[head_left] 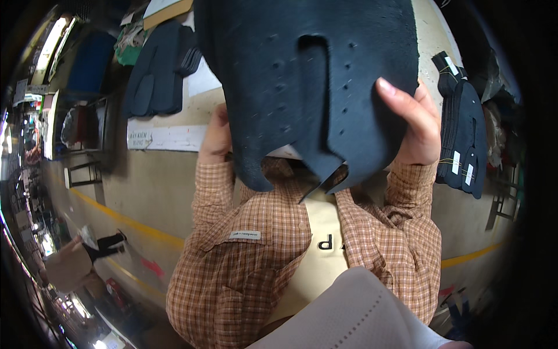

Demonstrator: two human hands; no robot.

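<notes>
Close in front of me, a dark leather shoe upper point(261, 110) is held up in both hands. Two rows of small punched holes run beside a long slot in its middle, and the lower edge ends in curved, overlapping flaps. My left hand point(217, 136) grips its left side; most of those fingers are hidden behind the leather. On the right edge, my right hand point(417, 125) pinches the piece with the thumb lying on the front face. The piece covers much of the table behind it.
Stacked dark cut pieces point(154, 75) lie on the table point(165, 136) at the left. Over on the right are tied bundles of similar pieces point(465, 128) with white tags. A yellow line point(125, 218) crosses the floor, and another person point(75, 264) is at the far left.
</notes>
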